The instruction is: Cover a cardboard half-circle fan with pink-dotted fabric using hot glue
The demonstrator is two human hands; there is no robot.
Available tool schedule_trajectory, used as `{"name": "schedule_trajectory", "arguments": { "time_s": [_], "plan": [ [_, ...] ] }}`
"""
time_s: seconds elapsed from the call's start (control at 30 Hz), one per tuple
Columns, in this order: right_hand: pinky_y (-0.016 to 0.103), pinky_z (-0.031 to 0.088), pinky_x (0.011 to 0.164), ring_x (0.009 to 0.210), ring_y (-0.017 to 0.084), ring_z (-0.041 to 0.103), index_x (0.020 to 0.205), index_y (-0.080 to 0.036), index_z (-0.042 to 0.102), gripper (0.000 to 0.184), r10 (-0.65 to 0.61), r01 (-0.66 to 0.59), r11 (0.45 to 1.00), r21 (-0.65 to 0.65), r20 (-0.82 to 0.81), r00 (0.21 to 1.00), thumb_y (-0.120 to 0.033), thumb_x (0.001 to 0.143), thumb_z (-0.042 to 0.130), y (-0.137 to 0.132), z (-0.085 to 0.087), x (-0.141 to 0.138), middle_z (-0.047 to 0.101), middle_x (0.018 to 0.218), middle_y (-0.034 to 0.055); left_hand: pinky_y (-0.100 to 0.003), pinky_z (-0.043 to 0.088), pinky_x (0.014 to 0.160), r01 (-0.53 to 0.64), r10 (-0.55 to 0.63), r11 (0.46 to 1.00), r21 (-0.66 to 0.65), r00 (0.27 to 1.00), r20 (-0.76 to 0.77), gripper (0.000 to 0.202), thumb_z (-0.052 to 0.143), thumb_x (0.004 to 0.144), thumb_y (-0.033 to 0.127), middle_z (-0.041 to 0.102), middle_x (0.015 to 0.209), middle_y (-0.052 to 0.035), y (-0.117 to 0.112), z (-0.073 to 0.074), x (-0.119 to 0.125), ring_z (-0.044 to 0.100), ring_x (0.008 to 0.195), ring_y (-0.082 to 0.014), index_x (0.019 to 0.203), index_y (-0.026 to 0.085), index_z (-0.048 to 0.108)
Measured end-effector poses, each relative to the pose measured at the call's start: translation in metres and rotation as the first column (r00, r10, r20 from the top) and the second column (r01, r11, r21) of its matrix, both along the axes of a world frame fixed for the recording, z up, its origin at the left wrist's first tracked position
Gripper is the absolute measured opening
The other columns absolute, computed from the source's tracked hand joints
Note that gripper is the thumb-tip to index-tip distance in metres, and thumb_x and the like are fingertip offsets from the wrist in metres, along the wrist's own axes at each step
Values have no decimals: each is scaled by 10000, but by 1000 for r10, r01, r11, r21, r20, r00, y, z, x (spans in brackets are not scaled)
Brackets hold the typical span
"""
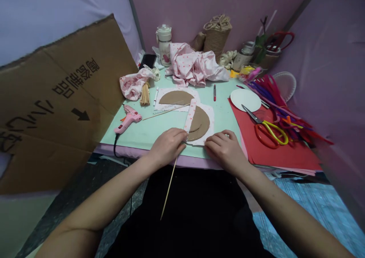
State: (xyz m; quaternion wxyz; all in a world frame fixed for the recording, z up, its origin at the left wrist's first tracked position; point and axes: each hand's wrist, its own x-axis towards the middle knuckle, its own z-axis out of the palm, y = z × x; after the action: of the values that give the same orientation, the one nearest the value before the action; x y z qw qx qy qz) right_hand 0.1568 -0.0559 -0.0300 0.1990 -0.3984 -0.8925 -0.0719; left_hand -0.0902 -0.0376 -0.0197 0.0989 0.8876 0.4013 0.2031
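My left hand rests at the table's near edge, fingers curled on a thin wooden stick that runs down past the edge, and on the lower end of a fabric-wrapped strip. My right hand presses its closed fingers on the near edge of the white dotted fabric that lies under a brown cardboard half-disc. The strip lies across that half-disc. A second half-disc on fabric sits farther back.
A pink glue gun lies left, a big cardboard sheet leans at left. Red paper, scissors, a white paper circle and pipe cleaners fill the right. Crumpled fabric, a bottle, twine rolls stand behind.
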Motion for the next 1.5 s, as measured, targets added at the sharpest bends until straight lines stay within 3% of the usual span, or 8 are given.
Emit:
{"name": "schedule_trajectory", "arguments": {
  "time_s": [0.23,0.57,0.8,0.9,1.0,1.2,1.5],
  "plan": [
    [360,339,843,838,191,575,798,-203,619,178,-106,112,986,124,-52,993,-152,932,514,11,-1,-9,718,848,43,-401,503,899,-34,30,995,-90,999,-46,391,637,862,189,687,1025,-88,5,5,2,618,1021,-257,1239,163,539],
    [360,385,827,960,240,585,841,-204,586,85,-175,182,983,26,-163,971,-158,895,540,28,-11,-19,711,1015,89,-344,478,826,-70,60,995,-69,987,-149,156,603,893,206,699,952,-66,10,7,10,642,934,-234,1047,176,603],
    [356,352,758,855,242,551,803,-204,584,92,-241,240,970,-22,-96,966,-175,872,532,32,-9,-23,663,813,76,-342,450,785,-75,69,997,-30,982,-176,73,590,909,220,692,889,-57,10,9,14,632,865,-222,947,165,619],
    [361,336,737,838,244,534,786,-205,578,100,-269,267,963,-29,-74,960,-190,869,524,31,-6,-25,652,815,79,-338,441,775,-86,83,996,-9,983,-164,90,567,926,238,684,857,-53,11,9,16,624,848,-214,908,168,621],
    [369,343,776,881,253,543,857,-202,591,52,-253,249,967,-53,-114,961,-223,852,543,27,-2,-26,671,878,84,-339,440,783,-83,82,997,-2,986,-145,95,570,926,247,681,857,-50,11,6,16,621,846,-211,910,169,621],
    [437,290,970,1112,296,519,1141,-206,591,314,-79,79,997,-10,-158,984,-319,850,633,18,-1,-34,663,1203,106,-355,452,813,-72,73,997,9,991,-116,112,550,940,255,687,890,-61,10,2,15,632,887,-221,936,165,616],
    [438,260,946,1071,271,509,955,-230,657,116,-108,114,993,15,-228,968,-330,895,657,21,-17,-50,692,1102,79,-376,482,899,-47,56,990,-135,997,57,391,596,824,146,683,1091,-69,7,2,0,637,1025,-228,1197,194,492]
  ]
}}
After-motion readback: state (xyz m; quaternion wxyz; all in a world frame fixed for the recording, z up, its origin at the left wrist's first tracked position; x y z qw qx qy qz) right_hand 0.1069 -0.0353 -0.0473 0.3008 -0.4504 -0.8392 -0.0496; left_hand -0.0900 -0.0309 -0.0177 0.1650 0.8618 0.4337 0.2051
